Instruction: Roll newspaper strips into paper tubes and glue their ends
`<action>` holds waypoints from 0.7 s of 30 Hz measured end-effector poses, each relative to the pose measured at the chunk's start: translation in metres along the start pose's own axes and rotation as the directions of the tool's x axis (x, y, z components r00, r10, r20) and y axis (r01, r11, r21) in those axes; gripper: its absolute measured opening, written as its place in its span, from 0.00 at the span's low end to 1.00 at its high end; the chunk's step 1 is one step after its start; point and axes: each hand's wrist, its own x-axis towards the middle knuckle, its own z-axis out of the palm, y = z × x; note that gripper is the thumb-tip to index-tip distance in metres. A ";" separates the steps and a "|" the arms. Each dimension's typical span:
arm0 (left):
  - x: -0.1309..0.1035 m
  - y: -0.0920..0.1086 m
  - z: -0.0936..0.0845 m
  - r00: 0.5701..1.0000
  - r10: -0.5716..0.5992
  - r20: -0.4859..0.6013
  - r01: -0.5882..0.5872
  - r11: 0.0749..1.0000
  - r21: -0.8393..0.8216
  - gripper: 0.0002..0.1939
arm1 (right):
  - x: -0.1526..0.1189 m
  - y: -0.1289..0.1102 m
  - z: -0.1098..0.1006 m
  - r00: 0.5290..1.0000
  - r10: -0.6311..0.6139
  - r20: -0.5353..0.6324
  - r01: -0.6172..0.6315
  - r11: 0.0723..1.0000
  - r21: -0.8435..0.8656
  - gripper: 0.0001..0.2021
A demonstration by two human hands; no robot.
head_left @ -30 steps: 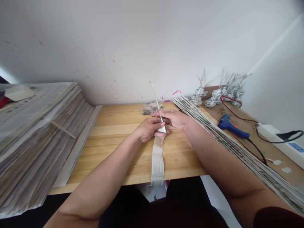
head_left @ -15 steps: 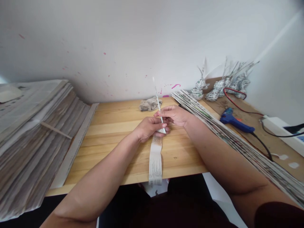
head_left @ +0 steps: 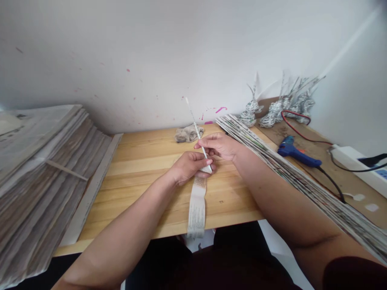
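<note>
Between my hands a newspaper strip (head_left: 197,209) is partly rolled into a thin paper tube (head_left: 194,121). The tube slants up and to the left, toward the wall. My left hand (head_left: 193,166) is closed on the strip at the tube's lower end, thumb on top. Just above it, my right hand (head_left: 218,146) pinches the tube between thumb and fingers. The strip's flat part runs down the wooden table (head_left: 136,161) and hangs over its front edge.
Stacked newspaper strips (head_left: 57,169) fill the left side. A crumpled cloth (head_left: 186,133) lies by the wall. Rolled paper sticks (head_left: 272,161), a blue glue gun (head_left: 298,155), woven paper figures (head_left: 273,112) and a white power strip (head_left: 359,163) are on the right.
The tube leans further left than before. Both hands keep hold of it and have barely moved. The whole view has shifted slightly.
</note>
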 end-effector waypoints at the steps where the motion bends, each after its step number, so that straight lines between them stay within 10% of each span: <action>1: 0.000 0.000 0.001 1.000 0.000 0.002 0.000 1.000 0.000 0.24 | 0.001 0.000 0.001 1.000 -0.005 -0.021 0.006 1.000 0.010 0.18; 21: -0.001 -0.005 0.006 0.997 -0.036 0.061 0.037 0.999 -0.013 0.19 | -0.002 -0.003 0.001 0.995 -0.085 -0.056 0.086 0.996 0.007 0.20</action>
